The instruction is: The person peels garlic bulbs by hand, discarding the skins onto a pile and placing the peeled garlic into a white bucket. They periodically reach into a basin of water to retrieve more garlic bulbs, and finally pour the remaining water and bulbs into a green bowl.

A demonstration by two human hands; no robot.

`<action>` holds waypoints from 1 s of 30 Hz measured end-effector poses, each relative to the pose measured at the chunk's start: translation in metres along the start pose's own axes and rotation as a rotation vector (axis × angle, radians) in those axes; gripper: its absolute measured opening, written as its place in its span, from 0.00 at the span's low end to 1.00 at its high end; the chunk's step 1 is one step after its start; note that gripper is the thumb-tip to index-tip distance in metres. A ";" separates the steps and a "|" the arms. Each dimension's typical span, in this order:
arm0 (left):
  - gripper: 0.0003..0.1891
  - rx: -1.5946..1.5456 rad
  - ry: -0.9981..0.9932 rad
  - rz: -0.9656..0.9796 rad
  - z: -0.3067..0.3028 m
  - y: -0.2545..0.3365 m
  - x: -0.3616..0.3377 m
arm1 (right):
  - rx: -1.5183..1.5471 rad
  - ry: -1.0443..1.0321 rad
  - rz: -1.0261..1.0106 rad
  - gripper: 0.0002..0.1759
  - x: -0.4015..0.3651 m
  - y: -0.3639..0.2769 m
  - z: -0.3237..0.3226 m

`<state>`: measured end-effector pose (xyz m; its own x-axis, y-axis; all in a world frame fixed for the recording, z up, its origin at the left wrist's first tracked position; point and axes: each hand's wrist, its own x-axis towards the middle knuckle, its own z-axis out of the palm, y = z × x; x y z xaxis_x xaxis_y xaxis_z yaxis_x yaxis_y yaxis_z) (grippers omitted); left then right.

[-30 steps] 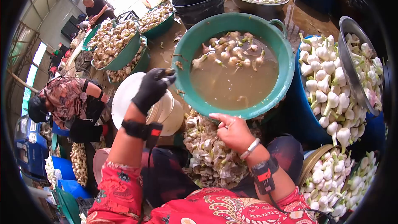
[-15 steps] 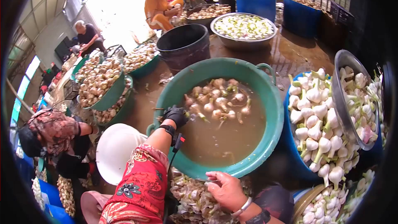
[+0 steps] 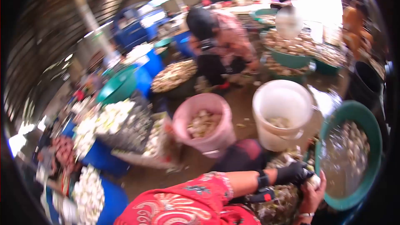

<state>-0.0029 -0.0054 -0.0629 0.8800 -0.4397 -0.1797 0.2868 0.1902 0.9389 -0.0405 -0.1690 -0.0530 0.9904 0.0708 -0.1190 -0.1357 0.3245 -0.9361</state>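
My left hand (image 3: 293, 173), in a black glove with a black wrist strap, reaches across my lap to the near rim of a green basin (image 3: 348, 108). The basin holds murky water and floating garlic. My bare right hand (image 3: 311, 196) comes up from below and meets the glove. Both hands close on a pale garlic bulb (image 3: 315, 180) between them; motion blur hides the exact grip. A heap of garlic skins and stalks (image 3: 278, 198) lies on my lap under the hands.
A white bucket (image 3: 283, 112) and a pink bucket (image 3: 205, 126) stand on the wet floor ahead. Blue tubs of peeled white garlic (image 3: 89, 191) are at the left. A person in a patterned top (image 3: 225, 37) bends over more green basins (image 3: 291, 54) beyond.
The view has swung sharply left, so the green basin now sits at the right edge. My gloved left hand came back from the water to my lap and met my right hand on a bulb.
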 end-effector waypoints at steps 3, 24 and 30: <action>0.14 0.123 0.231 0.030 0.005 0.021 -0.018 | -0.077 -0.151 -0.036 0.30 -0.006 -0.012 0.010; 0.05 0.558 0.399 0.202 -0.020 -0.013 0.014 | -0.596 -0.232 -0.201 0.23 0.016 0.007 -0.007; 0.06 0.800 0.392 0.271 -0.022 -0.017 0.013 | 0.694 -0.841 0.453 0.25 0.036 0.032 -0.042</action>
<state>0.0119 0.0047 -0.0875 0.9856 -0.1128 0.1256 -0.1649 -0.4831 0.8599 -0.0083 -0.1960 -0.1009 0.5536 0.8262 0.1043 -0.7131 0.5350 -0.4530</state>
